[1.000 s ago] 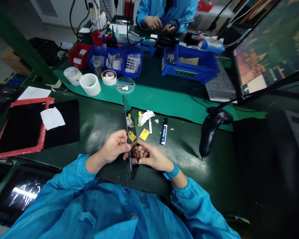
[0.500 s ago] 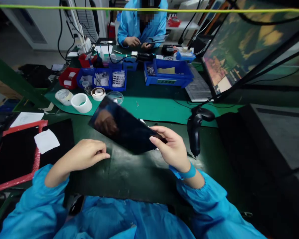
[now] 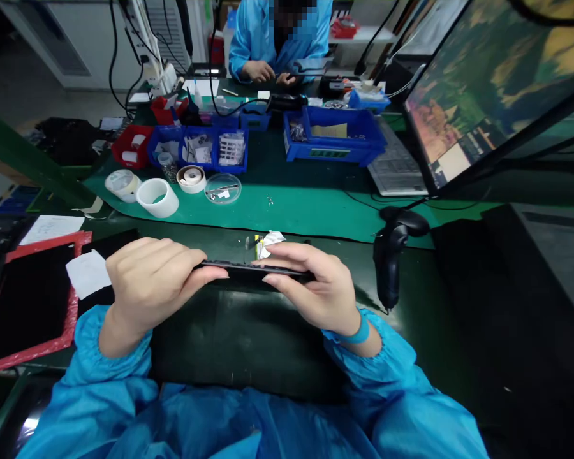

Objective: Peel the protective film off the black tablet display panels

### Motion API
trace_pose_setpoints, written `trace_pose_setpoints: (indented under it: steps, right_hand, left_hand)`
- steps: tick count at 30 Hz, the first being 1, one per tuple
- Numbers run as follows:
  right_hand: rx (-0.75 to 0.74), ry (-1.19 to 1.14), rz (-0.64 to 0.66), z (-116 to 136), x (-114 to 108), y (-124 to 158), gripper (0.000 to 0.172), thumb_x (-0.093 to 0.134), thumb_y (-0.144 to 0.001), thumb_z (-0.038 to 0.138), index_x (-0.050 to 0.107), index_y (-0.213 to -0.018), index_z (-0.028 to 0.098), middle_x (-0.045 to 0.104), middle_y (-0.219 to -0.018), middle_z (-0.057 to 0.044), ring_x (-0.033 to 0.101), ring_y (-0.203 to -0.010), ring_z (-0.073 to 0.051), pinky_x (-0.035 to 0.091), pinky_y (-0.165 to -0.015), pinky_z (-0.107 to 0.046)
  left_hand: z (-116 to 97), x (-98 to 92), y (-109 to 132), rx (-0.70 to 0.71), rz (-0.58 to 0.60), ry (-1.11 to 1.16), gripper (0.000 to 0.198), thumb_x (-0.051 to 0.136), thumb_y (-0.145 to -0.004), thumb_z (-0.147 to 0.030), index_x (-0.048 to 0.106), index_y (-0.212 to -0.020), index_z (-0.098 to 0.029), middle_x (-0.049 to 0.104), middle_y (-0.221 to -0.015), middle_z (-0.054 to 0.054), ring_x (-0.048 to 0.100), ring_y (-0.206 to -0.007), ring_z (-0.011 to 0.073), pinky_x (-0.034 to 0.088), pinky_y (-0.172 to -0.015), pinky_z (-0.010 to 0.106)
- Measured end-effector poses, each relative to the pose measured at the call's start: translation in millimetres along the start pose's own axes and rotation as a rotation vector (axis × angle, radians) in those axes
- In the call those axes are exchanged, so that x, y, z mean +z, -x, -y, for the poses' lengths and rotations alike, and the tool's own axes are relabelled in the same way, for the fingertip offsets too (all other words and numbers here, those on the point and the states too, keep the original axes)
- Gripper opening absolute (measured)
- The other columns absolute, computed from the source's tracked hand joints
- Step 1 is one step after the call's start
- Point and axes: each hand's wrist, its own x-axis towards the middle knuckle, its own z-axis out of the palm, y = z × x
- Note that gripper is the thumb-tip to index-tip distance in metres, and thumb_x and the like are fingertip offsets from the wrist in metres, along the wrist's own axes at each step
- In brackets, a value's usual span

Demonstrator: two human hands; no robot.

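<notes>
At the left, red wrap [image 3: 70,322] edges a flat black sheet, and a white paper [image 3: 87,273] overlaps its right border. Just right of that paper, the left hand [image 3: 148,274] pinches one end of the thin black panel [image 3: 243,267], thumb on the near side, fingers over the far side, nothing but the panel's thickness between them. The panel is seen nearly edge-on, held crosswise above the bench [image 3: 239,338]; whether its lower edge touches the bench, I cannot tell. A broad stretch of bench top lies on its near side; beyond it, the green mat's [image 3: 306,220] front edge runs across. The right hand [image 3: 323,287] grips the other end, thumb near, fingers extended along the far side. A narrow strip of bench separates this hand from the handheld scanner [image 3: 387,268], with black cloth [image 3: 473,299] farther right. Counted along the mat's far side, left to right: two large white rolls [image 3: 165,205], one smaller roll [image 3: 191,176], one clear dish [image 3: 234,194], and one large blue bin [image 3: 358,150].
</notes>
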Motion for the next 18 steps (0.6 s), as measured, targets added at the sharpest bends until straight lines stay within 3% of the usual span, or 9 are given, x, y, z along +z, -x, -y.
trace_pose_setpoints:
  steps: [3, 7, 11, 18]
  right_hand:
    - [0.054, -0.102, -0.085, -4, 5, -1, 0.029, 0.082, -0.090, 0.027, 0.076, -0.119, 0.027, 0.085, -0.106, -0.004, 0.082, -0.099, -0.024, 0.070, -0.088, -0.036]
    - [-0.052, -0.136, -0.111, -12, 10, -5, 0.015, 0.079, -0.092, 0.027, 0.079, -0.106, 0.026, 0.084, -0.108, -0.005, 0.079, -0.110, -0.026, 0.065, -0.101, -0.048]
    - [-0.128, -0.107, -0.143, -19, 12, -7, 0.018, 0.079, -0.092, 0.031, 0.079, -0.110, 0.029, 0.082, -0.118, -0.005, 0.073, -0.124, -0.030, 0.057, -0.113, -0.060]
    - [-0.198, -0.126, -0.144, -23, 12, -5, 0.026, 0.077, -0.093, 0.027, 0.076, -0.118, 0.031, 0.082, -0.118, -0.004, 0.076, -0.116, -0.027, 0.059, -0.108, -0.054]
  left_hand:
    - [1, -2.2, 2, 0.000, -0.068, 0.007, 0.019, 0.079, -0.094, -0.038, 0.070, -0.090, -0.021, 0.072, -0.071, 0.001, 0.067, -0.063, 0.0204, 0.040, -0.064, 0.035]
    - [2, -1.9, 5, 0.004, -0.116, 0.009, 0.018, 0.081, -0.092, -0.040, 0.071, -0.092, -0.024, 0.074, -0.073, 0.001, 0.068, -0.064, 0.0217, 0.045, -0.065, 0.035]
    - [2, -1.1, 8, 0.016, -0.127, 0.000, 0.019, 0.082, -0.090, -0.040, 0.072, -0.092, -0.024, 0.074, -0.072, 0.000, 0.069, -0.065, 0.0215, 0.048, -0.063, 0.036]
    - [1, -1.9, 9, 0.035, -0.152, 0.009, 0.020, 0.090, -0.083, -0.032, 0.074, -0.091, -0.023, 0.075, -0.074, 0.000, 0.072, -0.068, 0.0232, 0.052, -0.063, 0.038]
